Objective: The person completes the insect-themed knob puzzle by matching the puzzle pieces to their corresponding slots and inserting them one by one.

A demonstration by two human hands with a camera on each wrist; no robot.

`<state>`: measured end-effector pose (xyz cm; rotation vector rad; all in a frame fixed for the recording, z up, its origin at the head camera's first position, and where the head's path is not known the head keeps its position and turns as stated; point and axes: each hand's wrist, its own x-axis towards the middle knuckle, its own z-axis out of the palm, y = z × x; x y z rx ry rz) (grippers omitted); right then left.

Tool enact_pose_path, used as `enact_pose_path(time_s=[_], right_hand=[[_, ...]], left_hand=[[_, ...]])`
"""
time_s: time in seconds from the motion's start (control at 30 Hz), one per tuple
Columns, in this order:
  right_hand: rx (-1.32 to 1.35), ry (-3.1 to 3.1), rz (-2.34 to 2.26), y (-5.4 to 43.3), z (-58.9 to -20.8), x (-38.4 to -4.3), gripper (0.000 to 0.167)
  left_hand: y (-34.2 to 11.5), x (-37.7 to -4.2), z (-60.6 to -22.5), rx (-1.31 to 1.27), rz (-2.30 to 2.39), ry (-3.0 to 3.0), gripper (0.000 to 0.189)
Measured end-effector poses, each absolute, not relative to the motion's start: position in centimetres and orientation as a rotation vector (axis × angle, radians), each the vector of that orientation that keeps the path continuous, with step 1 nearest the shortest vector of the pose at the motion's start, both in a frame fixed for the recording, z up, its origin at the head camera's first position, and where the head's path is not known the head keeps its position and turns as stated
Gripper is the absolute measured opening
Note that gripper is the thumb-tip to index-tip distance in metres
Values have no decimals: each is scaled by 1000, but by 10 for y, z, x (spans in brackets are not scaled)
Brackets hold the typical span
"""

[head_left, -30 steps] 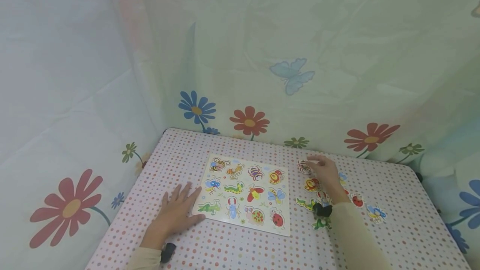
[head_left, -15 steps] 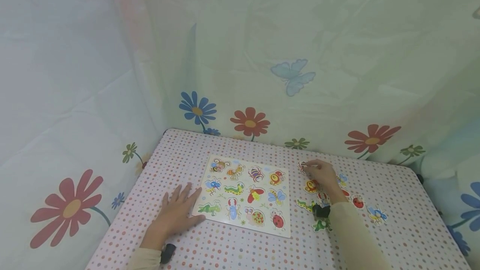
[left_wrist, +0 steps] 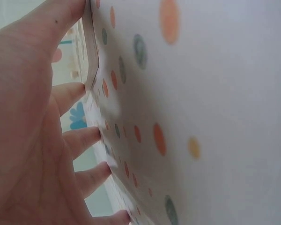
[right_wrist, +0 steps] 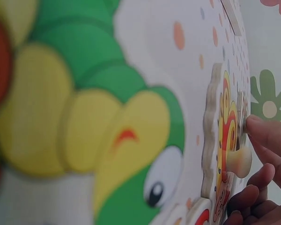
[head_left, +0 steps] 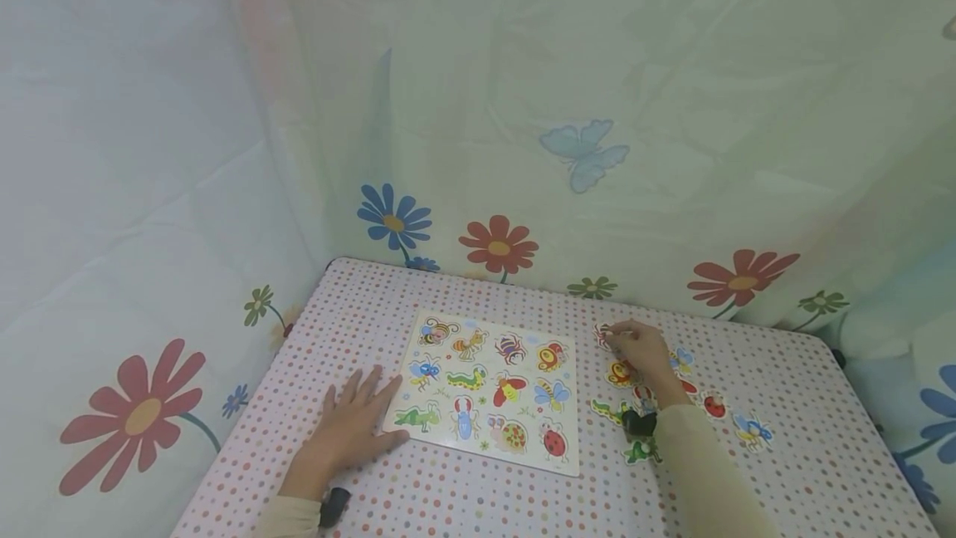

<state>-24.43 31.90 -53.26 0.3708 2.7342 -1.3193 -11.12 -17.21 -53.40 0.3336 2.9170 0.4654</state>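
The insect puzzle board [head_left: 523,457] lies flat on the table, printed with a bee, spider, caterpillar, ladybug and others. My left hand [head_left: 347,430] rests spread beside its left edge; in the left wrist view the thumb and one finger touch the board's edge [left_wrist: 91,47]. To the right of the board, my right hand [head_left: 638,347] pinches a spider puzzle piece [head_left: 600,336], partly covered by the fingertips. In the right wrist view, the curled fingers [right_wrist: 260,187] are beside a red-and-yellow piece with a wooden knob [right_wrist: 240,161].
Loose puzzle pieces lie below and right of my right hand: a green caterpillar [head_left: 608,410], a grasshopper [head_left: 638,451], a ladybug [head_left: 714,405] and a blue mosquito [head_left: 752,432]. A flower-printed curtain [head_left: 478,148] hangs behind the dotted table [head_left: 373,281].
My right fingers have closed in on the spider piece, which has shifted slightly left. The left hand and the board stay put.
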Motion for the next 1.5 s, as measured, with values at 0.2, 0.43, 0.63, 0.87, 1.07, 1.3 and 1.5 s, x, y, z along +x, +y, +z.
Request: enact_pose_path(time_s=[0.2, 0.43, 0.63, 0.87, 1.07, 1.3, 1.5], right_hand=[[392, 2703, -1356, 318, -533, -244, 35], [413, 2667, -1384, 318, -531, -245, 36], [350, 2711, -1366, 311, -525, -244, 38], [282, 2761, -1312, 298, -517, -241, 33], [236, 2808, -1234, 286, -517, -240, 31], [198, 2812, -1203, 269, -514, -237, 28], [66, 2833, -1235, 253, -509, -235, 26]], left_hand=[[-171, -111, -534, 323, 464, 2915, 87], [-170, -112, -534, 316, 469, 2916, 87], [-170, -112, -534, 313, 466, 2916, 86], [-169, -112, -533, 316, 466, 2915, 86], [-170, -112, -532, 324, 465, 2912, 87], [-171, -111, -533, 330, 461, 2916, 87], [-171, -110, -531, 348, 468, 2918, 87]])
